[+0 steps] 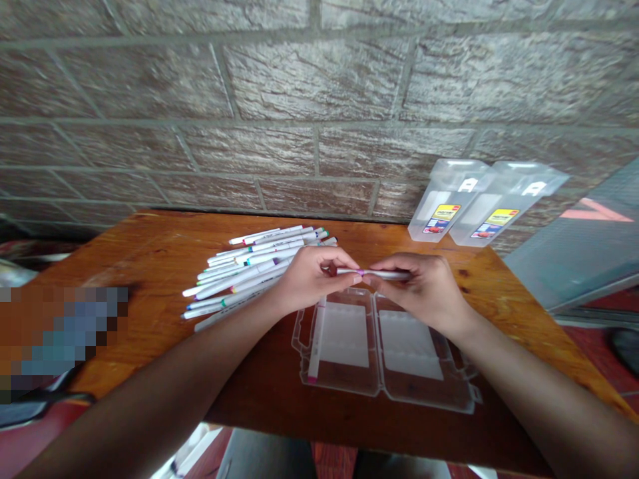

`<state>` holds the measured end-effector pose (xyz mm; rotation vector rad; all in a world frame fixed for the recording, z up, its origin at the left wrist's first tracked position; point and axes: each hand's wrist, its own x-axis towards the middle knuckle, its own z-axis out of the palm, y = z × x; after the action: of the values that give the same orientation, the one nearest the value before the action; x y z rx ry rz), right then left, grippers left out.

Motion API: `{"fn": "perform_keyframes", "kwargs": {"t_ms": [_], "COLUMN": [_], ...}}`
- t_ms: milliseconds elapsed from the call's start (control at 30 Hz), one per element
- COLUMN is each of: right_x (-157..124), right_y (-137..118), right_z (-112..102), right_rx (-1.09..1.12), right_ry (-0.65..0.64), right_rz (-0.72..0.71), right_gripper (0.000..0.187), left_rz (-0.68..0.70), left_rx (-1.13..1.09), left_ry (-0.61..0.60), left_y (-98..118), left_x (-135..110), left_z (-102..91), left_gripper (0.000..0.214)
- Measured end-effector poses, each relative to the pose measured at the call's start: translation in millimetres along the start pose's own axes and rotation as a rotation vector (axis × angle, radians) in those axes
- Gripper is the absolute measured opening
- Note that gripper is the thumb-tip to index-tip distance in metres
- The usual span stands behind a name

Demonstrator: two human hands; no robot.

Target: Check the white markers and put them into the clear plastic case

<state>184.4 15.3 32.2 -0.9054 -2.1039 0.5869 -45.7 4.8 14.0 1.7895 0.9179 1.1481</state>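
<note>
One purple-banded white marker [387, 274], pinched in closed fingers of left hand [317, 273] and right hand [424, 286]; open clear case [378, 359] nearer, marker pile [262, 257] left on desk [150, 266].

Your left hand [317, 276] and right hand [429, 283] cover the two ends of the marker [387, 274] between them. Your left hand and forearm hide part of the near side of the marker pile [254, 266], and the print on those barrels is too small for you to read. Your right hand and wrist block part of the open case [429, 398] on its far right. Fine lettering on the container labels [443, 218] is illegible. Coarse pixel blocks mask whatever lies at left. A dark object [626, 349] at right and your legs [264, 458] are cut off.
</note>
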Motion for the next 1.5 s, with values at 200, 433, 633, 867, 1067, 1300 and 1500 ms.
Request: {"fn": "perform_keyframes", "kwargs": {"t_ms": [200, 433, 633, 867, 1067, 1300, 1500], "right_x": [3, 9, 9, 9, 7, 7, 6], "right_y": [-3, -6, -4, -7, -2, 1, -2], "right_z": [3, -4, -5, -6, -7, -9, -11], "right_rx": [0.214, 0.281, 0.347, 0.461, 0.613, 0.663, 0.7], "right_ry": [0.037, 0.044, 0.068, 0.068, 0.067, 0.072, 0.081], "right_rz": [0.103, 0.139, 0.171, 0.223, 0.294, 0.284, 0.272], "right_gripper": [0.017, 0.023, 0.023, 0.021, 0.018, 0.014, 0.018], "left_rz": [-0.017, -0.043, -0.118, -0.114, -0.15, -0.162, -0.157], "left_rx": [-0.024, -0.106, -0.251, -0.431, -0.52, -0.647, -0.674], "left_ry": [0.046, 0.055, 0.107, 0.133, 0.188, 0.25, 0.258], "left_y": [1, 2, 6, 4, 10, 9, 10], "left_x": [0, 2, 5, 7, 7, 8, 8], "left_z": [-0.3, -3.9, -5.9, -6.9, -6.2, -8.6, -10.0], "left_gripper": [0.025, 0.023, 0.024, 0.022, 0.02, 0.018, 0.017]}}
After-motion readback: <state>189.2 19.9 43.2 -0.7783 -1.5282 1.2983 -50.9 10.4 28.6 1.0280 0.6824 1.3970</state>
